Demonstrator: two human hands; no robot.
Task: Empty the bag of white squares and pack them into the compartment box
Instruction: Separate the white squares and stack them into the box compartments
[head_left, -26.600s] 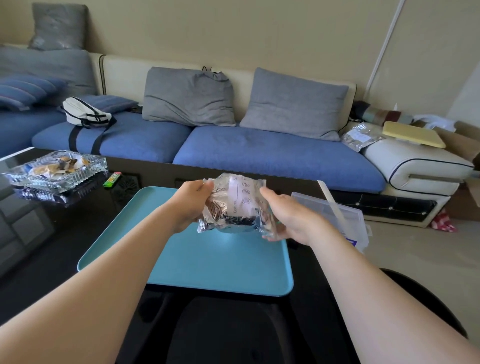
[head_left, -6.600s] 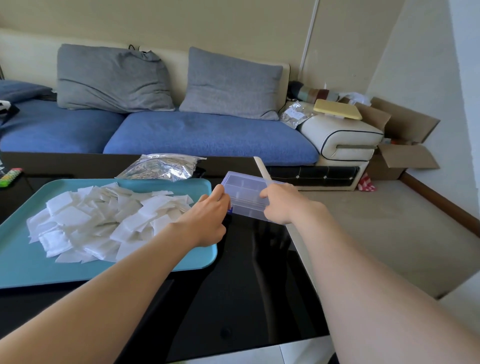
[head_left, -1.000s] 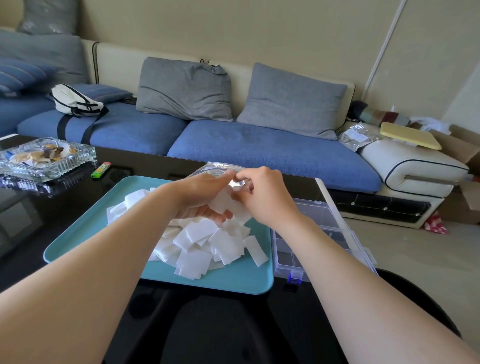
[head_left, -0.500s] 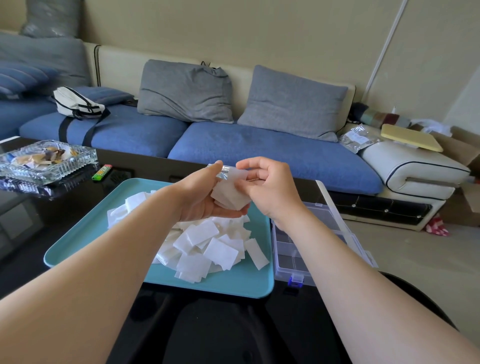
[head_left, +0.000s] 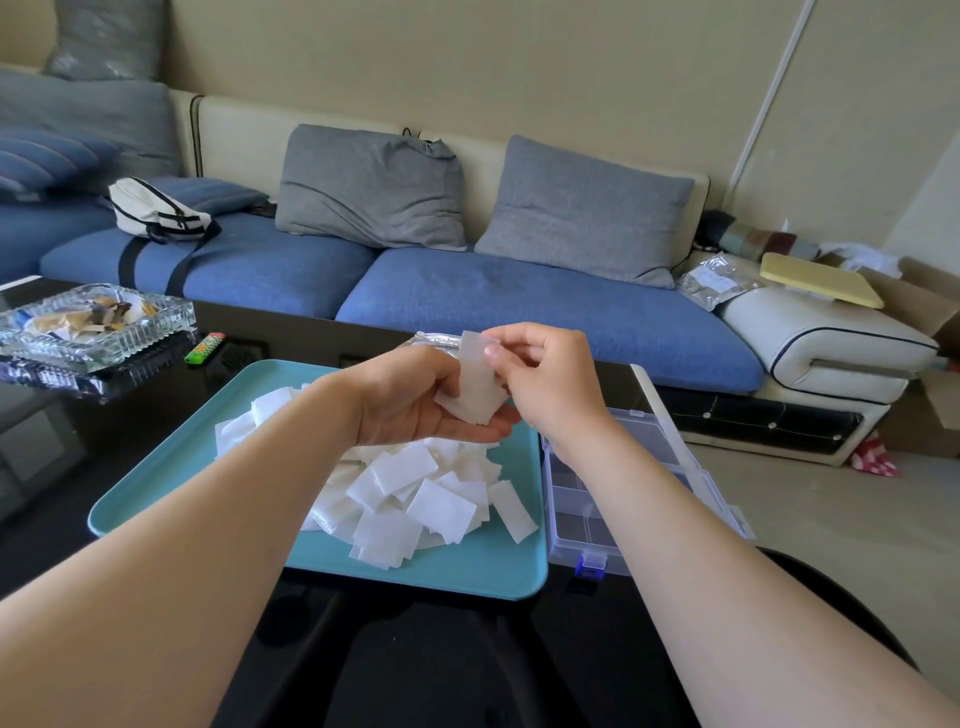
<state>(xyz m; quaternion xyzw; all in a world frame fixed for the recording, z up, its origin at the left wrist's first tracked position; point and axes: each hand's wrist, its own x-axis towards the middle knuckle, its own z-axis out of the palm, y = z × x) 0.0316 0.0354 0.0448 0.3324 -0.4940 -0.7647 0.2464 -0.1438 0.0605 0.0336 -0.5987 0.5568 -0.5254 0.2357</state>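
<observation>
A heap of white squares lies on the teal tray. Above the heap, my left hand cups a small stack of white squares. My right hand pinches the top edge of that stack with thumb and forefinger. The clear compartment box sits open just right of the tray, partly hidden by my right forearm. The silver bag peeks out behind my hands at the tray's far edge.
A glass ashtray and a green lighter sit on the black table to the left. A blue sofa with grey cushions runs behind the table. Bare floor lies to the right.
My hands have lifted a small stack of squares off the heap and hold it higher. The right hand's fingers have shifted to the stack's top edge.
</observation>
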